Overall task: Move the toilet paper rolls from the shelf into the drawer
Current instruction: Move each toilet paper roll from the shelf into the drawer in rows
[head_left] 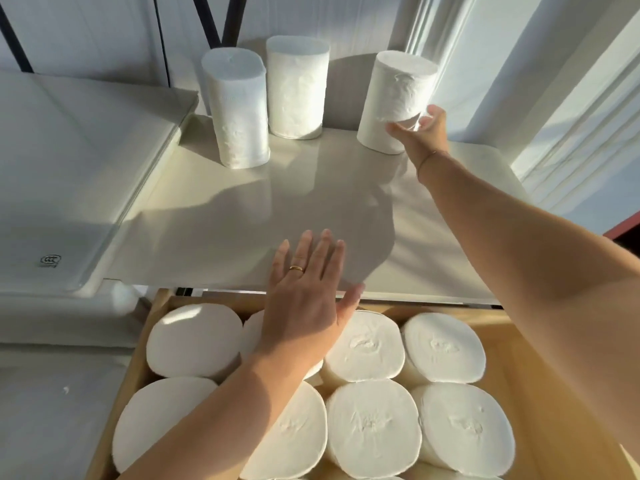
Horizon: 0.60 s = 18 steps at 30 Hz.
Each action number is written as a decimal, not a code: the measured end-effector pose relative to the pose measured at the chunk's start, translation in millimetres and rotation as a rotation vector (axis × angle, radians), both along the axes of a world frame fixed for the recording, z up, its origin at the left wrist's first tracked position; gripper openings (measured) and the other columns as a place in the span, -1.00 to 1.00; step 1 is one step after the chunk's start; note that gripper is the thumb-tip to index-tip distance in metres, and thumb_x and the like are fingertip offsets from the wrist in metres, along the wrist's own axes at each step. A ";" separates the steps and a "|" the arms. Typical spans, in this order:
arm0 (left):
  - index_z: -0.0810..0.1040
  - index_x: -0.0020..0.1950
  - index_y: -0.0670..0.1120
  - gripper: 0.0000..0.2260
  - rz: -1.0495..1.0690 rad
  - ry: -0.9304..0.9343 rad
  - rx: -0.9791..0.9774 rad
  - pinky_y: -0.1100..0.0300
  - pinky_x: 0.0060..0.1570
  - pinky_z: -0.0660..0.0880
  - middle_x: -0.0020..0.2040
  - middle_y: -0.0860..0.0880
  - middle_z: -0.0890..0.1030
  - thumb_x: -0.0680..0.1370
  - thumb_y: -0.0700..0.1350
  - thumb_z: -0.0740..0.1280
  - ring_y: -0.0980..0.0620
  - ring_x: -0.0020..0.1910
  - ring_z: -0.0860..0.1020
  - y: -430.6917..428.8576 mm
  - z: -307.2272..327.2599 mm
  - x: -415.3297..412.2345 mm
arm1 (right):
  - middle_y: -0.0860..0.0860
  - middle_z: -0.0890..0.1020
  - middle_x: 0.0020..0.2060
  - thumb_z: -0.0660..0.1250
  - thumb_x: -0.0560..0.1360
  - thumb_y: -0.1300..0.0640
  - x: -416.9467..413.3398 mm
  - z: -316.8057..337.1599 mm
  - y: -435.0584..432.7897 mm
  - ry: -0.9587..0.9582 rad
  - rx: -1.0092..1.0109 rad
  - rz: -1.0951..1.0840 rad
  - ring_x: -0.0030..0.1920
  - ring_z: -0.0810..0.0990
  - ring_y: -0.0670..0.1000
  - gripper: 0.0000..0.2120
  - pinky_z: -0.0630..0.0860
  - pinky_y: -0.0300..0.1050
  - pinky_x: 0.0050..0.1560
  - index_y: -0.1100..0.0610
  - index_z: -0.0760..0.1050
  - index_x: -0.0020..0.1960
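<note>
Three white toilet paper rolls stand upright at the back of the cream shelf (311, 202): a left roll (237, 109), a middle roll (298, 88) and a right roll (394, 98). My right hand (420, 133) is closing around the lower side of the right roll, which leans slightly. My left hand (308, 303) hovers flat with spread fingers over the shelf's front edge and holds nothing. Below, the open wooden drawer (540, 393) holds several rolls (443, 348) standing on end, packed close together.
A white lidded box or appliance (69, 168) lies left of the shelf. A white wall with dark bars rises behind the rolls. White curtains (571, 98) hang at the right. The drawer's right part shows bare wood.
</note>
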<state>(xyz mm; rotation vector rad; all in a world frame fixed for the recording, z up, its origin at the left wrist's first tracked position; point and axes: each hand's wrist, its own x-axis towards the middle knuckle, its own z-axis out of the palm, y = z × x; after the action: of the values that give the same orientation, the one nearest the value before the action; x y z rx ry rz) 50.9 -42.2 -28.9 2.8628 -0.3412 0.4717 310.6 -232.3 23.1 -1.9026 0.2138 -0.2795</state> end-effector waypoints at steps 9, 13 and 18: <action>0.42 0.38 -0.14 -0.49 -0.005 -0.062 0.045 -0.15 0.35 0.28 0.39 -0.12 0.43 0.58 0.16 0.09 -0.15 0.38 0.38 1.4 -7.1 4.4 | 0.05 0.53 0.18 0.60 0.22 0.19 29.4 5.4 6.4 -0.060 0.083 0.081 0.17 0.53 0.02 -0.21 0.53 -0.07 0.16 0.18 0.27 0.32; 0.44 0.37 -0.13 -0.49 -0.009 -0.059 0.030 -0.14 0.36 0.27 0.37 -0.12 0.46 0.58 0.16 0.07 -0.15 0.37 0.39 2.9 -8.6 5.9 | 0.10 0.64 0.12 0.59 0.20 0.15 3.1 10.9 5.5 -0.094 0.074 0.059 0.12 0.62 0.05 -0.32 0.57 0.02 0.19 0.20 0.46 0.27; 0.37 0.42 -0.10 -0.49 -0.014 -0.041 0.004 -0.10 0.42 0.17 0.43 -0.09 0.39 0.60 0.17 0.01 -0.10 0.43 0.30 5.9 -8.5 3.5 | 0.01 0.63 0.14 0.60 0.23 0.22 -88.4 15.4 -34.1 -0.057 0.013 0.214 0.15 0.60 -0.06 -0.28 0.54 -0.12 0.16 0.13 0.40 0.33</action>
<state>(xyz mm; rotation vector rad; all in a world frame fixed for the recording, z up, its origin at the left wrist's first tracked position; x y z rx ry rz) 54.4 -36.3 -37.4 2.8566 -0.3689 0.5282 222.2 -266.4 38.4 -1.8834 -0.0265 -0.1870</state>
